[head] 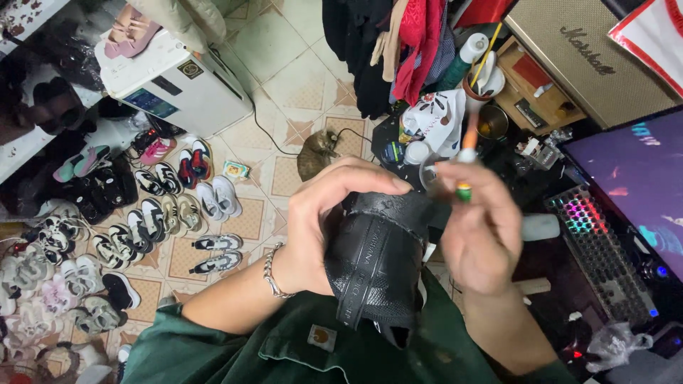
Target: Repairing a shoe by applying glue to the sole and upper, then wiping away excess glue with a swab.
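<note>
Black shoe, leathery and textured, against soft cloth and hard tile

I see the black shoe (377, 256) as matt, grainy leather with stitched seams; my wrist's bracelet (270, 274) glints like metal, the green sleeve (213, 334) looks like soft cloth, and the floor (299, 78) tiles are smooth and faintly glossy.

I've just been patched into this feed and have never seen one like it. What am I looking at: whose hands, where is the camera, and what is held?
The single picture comes from a camera on the person's head, looking down. The left hand, with a bracelet at the wrist, grips a black shoe held over the lap. The right hand is blurred and holds a thin brush or pen near the shoe. Many pairs of shoes lie on the tiled floor, and a cat sits there. A lit keyboard sits to the right.
</note>
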